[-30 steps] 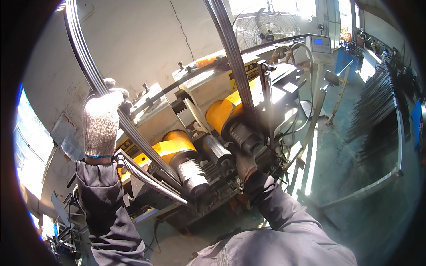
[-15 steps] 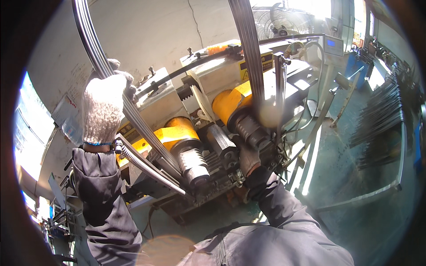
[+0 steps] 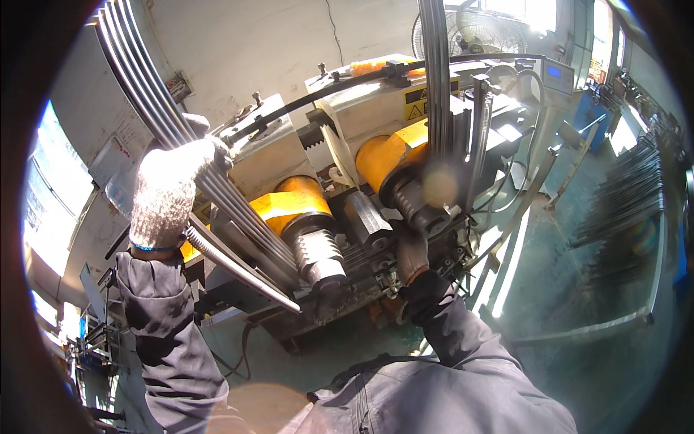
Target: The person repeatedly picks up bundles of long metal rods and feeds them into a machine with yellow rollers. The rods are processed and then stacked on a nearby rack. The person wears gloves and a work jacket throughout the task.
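Observation:
My left hand (image 3: 168, 192), in a pale knitted glove, is closed around a slanting bundle of long grey metal rods (image 3: 249, 230). These run from the upper left down beside a grooved steel roller (image 3: 318, 254) on the bending machine. My right hand (image 3: 413, 254), also gloved, reaches in at the machine's front, below a dark angular block (image 3: 366, 218) and beside a second grooved roller (image 3: 419, 207). Its fingers are hidden in shadow and behind machine parts. Another bundle of rods (image 3: 435, 79) stands nearly upright behind that second roller.
Yellow arms (image 3: 293, 205) carry the rollers. A coil-covered bar (image 3: 242, 269) sticks out at left, and another upright bar (image 3: 480, 137) stands at right. A control box (image 3: 555, 74) with a lit screen is behind. Many dark rods (image 3: 625, 195) lie on a rack at right.
The left rod bundle has tilted further left and fanned out at its top, my left hand moving with it. The right bundle stands more upright. The view has shifted slightly.

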Demonstrator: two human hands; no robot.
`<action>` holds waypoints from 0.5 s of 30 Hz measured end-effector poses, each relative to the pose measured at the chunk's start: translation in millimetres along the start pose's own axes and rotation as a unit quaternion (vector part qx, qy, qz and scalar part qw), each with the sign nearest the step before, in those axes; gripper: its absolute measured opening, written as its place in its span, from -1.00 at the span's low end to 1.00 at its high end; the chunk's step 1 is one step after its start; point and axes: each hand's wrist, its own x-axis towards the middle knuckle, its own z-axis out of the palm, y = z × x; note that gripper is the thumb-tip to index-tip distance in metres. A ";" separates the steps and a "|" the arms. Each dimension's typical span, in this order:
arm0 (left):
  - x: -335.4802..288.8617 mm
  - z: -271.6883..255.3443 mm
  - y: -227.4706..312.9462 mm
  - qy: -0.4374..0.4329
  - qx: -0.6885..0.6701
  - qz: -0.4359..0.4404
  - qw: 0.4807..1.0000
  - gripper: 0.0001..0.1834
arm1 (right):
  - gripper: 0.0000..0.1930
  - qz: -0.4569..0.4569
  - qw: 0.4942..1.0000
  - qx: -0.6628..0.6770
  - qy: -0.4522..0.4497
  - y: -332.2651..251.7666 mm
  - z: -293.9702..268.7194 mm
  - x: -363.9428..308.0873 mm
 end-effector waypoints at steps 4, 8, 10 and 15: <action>-6.4 -14.6 -1.8 -0.046 0.044 -0.053 0.997 -0.62 | -0.73 0.003 1.000 -0.004 -0.021 -3.6 -4.7 -4.9; -10.9 -19.4 5.4 -0.039 0.069 -0.095 0.992 -0.63 | -0.75 -0.015 0.999 0.026 -0.023 6.1 -7.2 0.0; -11.8 -18.0 9.2 -0.035 0.065 -0.101 0.992 -0.63 | -0.73 -0.006 0.996 0.085 -0.018 13.9 -6.6 2.2; -10.8 -10.9 16.5 -0.018 0.095 -0.136 0.986 -0.62 | -0.74 -0.028 0.996 0.076 -0.035 22.3 -8.5 4.3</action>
